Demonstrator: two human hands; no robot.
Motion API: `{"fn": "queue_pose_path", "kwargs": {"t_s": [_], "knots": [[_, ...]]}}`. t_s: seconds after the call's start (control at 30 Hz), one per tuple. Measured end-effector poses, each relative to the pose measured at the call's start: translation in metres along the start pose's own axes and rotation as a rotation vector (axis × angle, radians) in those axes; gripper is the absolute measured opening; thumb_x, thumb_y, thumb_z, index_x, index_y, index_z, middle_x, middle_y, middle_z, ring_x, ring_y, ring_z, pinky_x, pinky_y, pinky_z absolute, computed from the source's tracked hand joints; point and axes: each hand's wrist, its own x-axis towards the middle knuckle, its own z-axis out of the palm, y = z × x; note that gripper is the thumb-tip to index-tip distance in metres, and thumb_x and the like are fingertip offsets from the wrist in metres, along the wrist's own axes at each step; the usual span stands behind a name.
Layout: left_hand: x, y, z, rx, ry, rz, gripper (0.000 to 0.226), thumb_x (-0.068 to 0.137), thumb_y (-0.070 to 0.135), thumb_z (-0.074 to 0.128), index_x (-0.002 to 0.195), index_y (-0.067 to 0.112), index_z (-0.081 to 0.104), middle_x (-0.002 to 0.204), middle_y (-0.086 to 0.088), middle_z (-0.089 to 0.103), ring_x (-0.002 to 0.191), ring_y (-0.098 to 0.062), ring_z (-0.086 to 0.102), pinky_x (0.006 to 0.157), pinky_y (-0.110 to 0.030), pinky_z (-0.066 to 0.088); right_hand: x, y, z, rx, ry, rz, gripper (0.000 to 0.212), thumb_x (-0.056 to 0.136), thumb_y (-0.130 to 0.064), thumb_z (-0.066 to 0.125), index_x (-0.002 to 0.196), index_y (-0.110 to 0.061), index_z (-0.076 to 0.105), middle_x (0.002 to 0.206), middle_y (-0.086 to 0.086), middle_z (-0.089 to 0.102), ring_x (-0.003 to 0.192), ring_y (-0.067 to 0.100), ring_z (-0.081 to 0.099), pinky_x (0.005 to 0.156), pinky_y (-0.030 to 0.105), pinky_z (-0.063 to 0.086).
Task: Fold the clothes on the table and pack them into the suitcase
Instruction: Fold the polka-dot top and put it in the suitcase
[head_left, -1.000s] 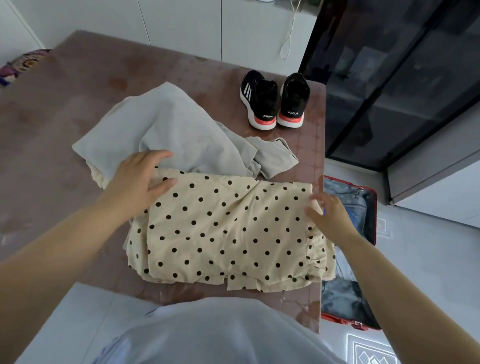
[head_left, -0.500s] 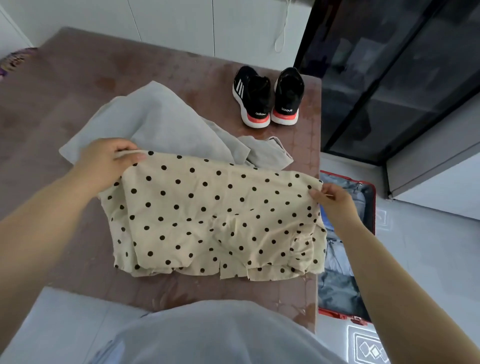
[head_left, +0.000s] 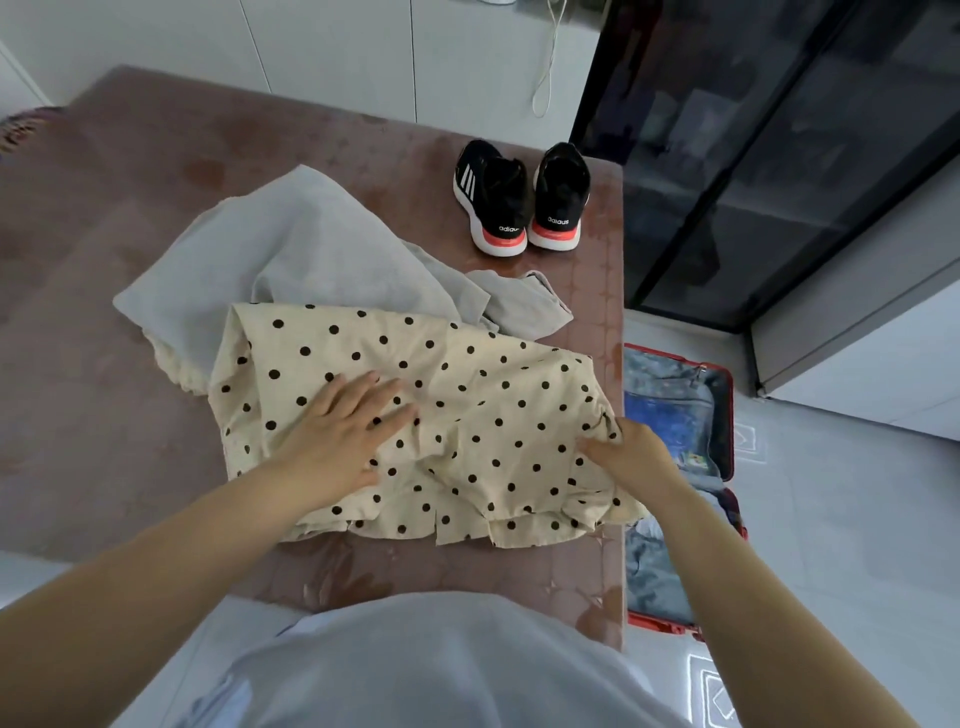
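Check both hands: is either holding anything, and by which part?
The right hand pinches the polka-dot garment at its right edge. The left hand lies flat on the garment's middle, pressing, not gripping.

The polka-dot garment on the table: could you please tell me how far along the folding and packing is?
Done: the open suitcase holds some fabric. In hand: the left hand presses the partly folded polka-dot garment while the right hand grips its right edge. Left: the grey garment lies unfolded, and neither is packed.
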Motion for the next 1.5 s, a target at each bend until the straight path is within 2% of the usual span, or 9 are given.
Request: {"fn": "queue_pose_path", "kwargs": {"t_s": [0.23, 0.4, 0.6, 0.7, 0.77, 1.03, 1.13, 1.33, 1.5], "knots": [[-0.004, 0.013, -0.010, 0.048, -0.264, -0.006, 0.106, 0.077, 0.056, 0.062, 0.144, 0.035, -0.016, 0.148, 0.004, -0.033, 0.140, -0.025, -0.026, 0.102, -0.047, -0.030, -0.014, -0.003, 0.004, -0.017, -0.126, 0.023, 0.085, 0.073, -0.028, 0.075, 0.139, -0.016, 0.024, 0.123, 0.000, 0.049, 0.104, 0.020, 0.048, 0.082, 0.030, 0.040], [-0.011, 0.012, -0.033, -0.395, -0.304, 0.015, 0.082, 0.079, 0.058, 0.058, 0.145, 0.038, 0.014, 0.156, 0.008, 0.011, 0.145, -0.013, 0.001, 0.115, -0.046, -0.011, -0.038, -0.026, -0.007, 0.179, -0.118, -0.091, 0.081, 0.081, -0.009, 0.059, 0.145, -0.035, 0.017, 0.127, -0.003, 0.043, 0.102, 0.017, 0.050, 0.079, 0.030, 0.044], [-0.015, 0.004, -0.101, -1.438, 0.124, -0.223, 0.058, 0.081, 0.062, 0.048, 0.131, 0.032, 0.045, 0.124, 0.016, 0.055, 0.114, 0.001, 0.051, 0.096, -0.022, 0.041, -0.103, -0.123, 0.008, 0.262, -0.234, -0.553, 0.077, 0.086, 0.001, 0.050, 0.143, -0.039, 0.020, 0.126, -0.019, 0.048, 0.095, -0.009, 0.059, 0.076, 0.018, 0.054], [-0.008, -0.021, -0.120, -1.461, 0.174, -0.303, 0.069, 0.074, 0.066, 0.058, 0.131, 0.031, 0.042, 0.115, 0.015, 0.056, 0.104, 0.001, 0.054, 0.082, -0.018, 0.041, -0.117, -0.164, 0.052, -0.047, -0.267, -0.806, 0.075, 0.080, 0.006, 0.047, 0.145, -0.022, 0.022, 0.124, -0.019, 0.045, 0.098, -0.009, 0.055, 0.079, 0.014, 0.048], [-0.007, -0.033, -0.124, -1.376, 0.169, -0.337, 0.082, 0.064, 0.062, 0.070, 0.132, 0.029, 0.039, 0.112, 0.014, 0.055, 0.099, -0.001, 0.056, 0.077, -0.018, 0.043, -0.120, -0.180, 0.090, -0.202, -0.266, -0.890, 0.075, 0.076, 0.009, 0.047, 0.143, -0.016, 0.026, 0.124, 0.004, 0.047, 0.099, 0.023, 0.059, 0.081, 0.038, 0.050], [-0.021, -0.094, -0.073, -1.030, 0.467, -0.581, 0.025, 0.082, 0.025, 0.067, 0.072, 0.006, 0.053, 0.058, 0.003, 0.038, 0.056, -0.016, 0.037, 0.053, -0.029, 0.027, -0.139, -0.189, 0.176, -0.288, -0.499, -1.045, 0.061, 0.076, 0.012, 0.052, 0.135, -0.002, 0.043, 0.130, 0.020, 0.040, 0.102, 0.033, 0.052, 0.077, 0.026, 0.037], [-0.023, -0.112, -0.055, -0.984, 0.450, -0.629, 0.020, 0.086, 0.023, 0.062, 0.077, 0.008, 0.053, 0.061, 0.002, 0.043, 0.064, -0.020, 0.043, 0.053, -0.029, 0.028, -0.140, -0.182, 0.165, -0.147, -0.637, -0.867, 0.039, 0.086, -0.006, 0.058, 0.124, -0.012, 0.055, 0.122, 0.008, 0.053, 0.084, 0.013, 0.052, 0.081, 0.018, 0.038], [-0.018, -0.120, -0.038, -1.061, 0.359, -0.641, 0.030, 0.088, 0.027, 0.059, 0.111, 0.009, 0.050, 0.100, -0.003, 0.052, 0.091, -0.020, 0.050, 0.075, -0.029, 0.035, -0.068, -0.155, 0.127, 0.327, 0.134, -0.310, 0.019, 0.086, -0.020, 0.061, 0.097, -0.025, 0.048, 0.105, -0.008, 0.050, 0.093, 0.014, 0.052, 0.076, 0.024, 0.042], [-0.015, -0.122, -0.036, -1.216, 0.281, -0.677, 0.044, 0.079, 0.035, 0.071, 0.113, 0.016, 0.051, 0.101, 0.003, 0.055, 0.093, -0.018, 0.054, 0.076, -0.031, 0.044, -0.021, -0.157, 0.118, 0.502, -0.075, 0.014, 0.050, 0.078, -0.043, 0.068, 0.112, -0.016, 0.044, 0.108, -0.005, 0.056, 0.103, 0.016, 0.056, 0.086, 0.031, 0.047]]}}
